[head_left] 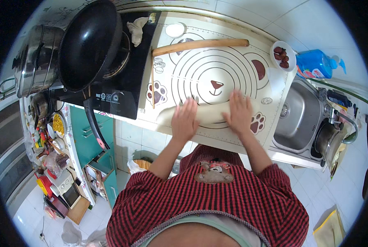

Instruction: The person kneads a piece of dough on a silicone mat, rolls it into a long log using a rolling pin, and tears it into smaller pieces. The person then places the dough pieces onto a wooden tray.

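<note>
A long, thick roll of pale dough (213, 113) lies crosswise on a white pastry mat (214, 69) printed with a bear face and rings. Both hands press on it from above, palms down. My left hand (185, 119) rests towards the roll's left end, and my right hand (240, 111) towards its right part, slightly blurred. Beyond them a wooden rolling pin (201, 45) lies across the top of the mat. A thin wooden stick (153, 81) lies along the mat's left side. Near the top left corner sits a small round dish of white contents (175, 30).
A black wok (86, 46) stands on the stove (109, 100) at the left, its handle jutting over the edge; a cloth (137, 31) lies behind. At right are a white bowl (292, 58) of dark red pieces, a blue pump bottle (316, 64) and a steel sink (298, 117).
</note>
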Demonstrator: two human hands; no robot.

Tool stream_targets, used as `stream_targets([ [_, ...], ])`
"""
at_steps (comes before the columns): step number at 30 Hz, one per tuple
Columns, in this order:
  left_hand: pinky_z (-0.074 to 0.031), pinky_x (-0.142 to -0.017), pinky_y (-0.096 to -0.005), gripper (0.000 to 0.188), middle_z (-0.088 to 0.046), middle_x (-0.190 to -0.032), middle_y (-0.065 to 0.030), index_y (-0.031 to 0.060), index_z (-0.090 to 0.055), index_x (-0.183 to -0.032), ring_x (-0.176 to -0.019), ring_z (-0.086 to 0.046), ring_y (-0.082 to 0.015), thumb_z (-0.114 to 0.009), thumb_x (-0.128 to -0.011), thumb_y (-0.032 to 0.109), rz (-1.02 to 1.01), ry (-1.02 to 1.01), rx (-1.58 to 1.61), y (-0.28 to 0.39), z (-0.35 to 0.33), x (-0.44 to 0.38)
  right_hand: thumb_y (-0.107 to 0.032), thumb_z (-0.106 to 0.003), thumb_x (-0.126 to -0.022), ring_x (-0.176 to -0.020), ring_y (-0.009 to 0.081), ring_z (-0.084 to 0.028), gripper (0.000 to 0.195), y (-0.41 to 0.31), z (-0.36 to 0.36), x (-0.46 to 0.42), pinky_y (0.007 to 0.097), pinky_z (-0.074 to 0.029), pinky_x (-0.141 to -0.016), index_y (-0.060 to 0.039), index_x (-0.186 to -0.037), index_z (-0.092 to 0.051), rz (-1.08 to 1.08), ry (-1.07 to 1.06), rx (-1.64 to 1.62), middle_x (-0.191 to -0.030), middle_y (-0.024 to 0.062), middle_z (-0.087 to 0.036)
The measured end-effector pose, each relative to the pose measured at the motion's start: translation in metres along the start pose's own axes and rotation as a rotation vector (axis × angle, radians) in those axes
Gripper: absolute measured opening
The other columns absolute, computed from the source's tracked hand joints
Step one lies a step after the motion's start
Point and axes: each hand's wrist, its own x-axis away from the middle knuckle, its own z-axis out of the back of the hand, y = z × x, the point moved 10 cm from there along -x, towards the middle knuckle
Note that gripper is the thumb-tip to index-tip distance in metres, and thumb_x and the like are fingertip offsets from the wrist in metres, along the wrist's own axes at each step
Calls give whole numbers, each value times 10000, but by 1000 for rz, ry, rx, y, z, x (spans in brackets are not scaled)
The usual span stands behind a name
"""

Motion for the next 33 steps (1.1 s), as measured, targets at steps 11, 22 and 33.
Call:
stream_targets([
  [11,-111,-1278,-530,617,-379,-1611,-238,-68,-436,-1500,-1539,-267,-386,-501,-1015,308,228,184,-103,-32,44,-89,-427,-598,-956,-1511,348,-346,721,-122,4,-159,533,-200,-1248,72,-1461,-468,48,199,-239,-1570,260,-430],
  [22,-217,-1246,-547,669,-365,-1626,-233,4,-347,-1582,-1517,-335,-385,-450,-1042,387,18,15,140,-7,12,38,-438,-558,-980,-1511,353,-343,731,-112,-27,-1,528,-245,-1238,-10,-1548,-392,152,4,-52,-1635,185,-361],
  [33,-189,-1261,-515,637,-386,-1630,-177,45,-423,-1560,-1526,-322,-353,-531,-1022,370,57,140,-116,-51,54,-52,-505,-544,-990,-1536,325,-304,792,-101,0,-115,551,-203,-1248,33,-1545,-374,133,200,82,-1632,189,-365],
])
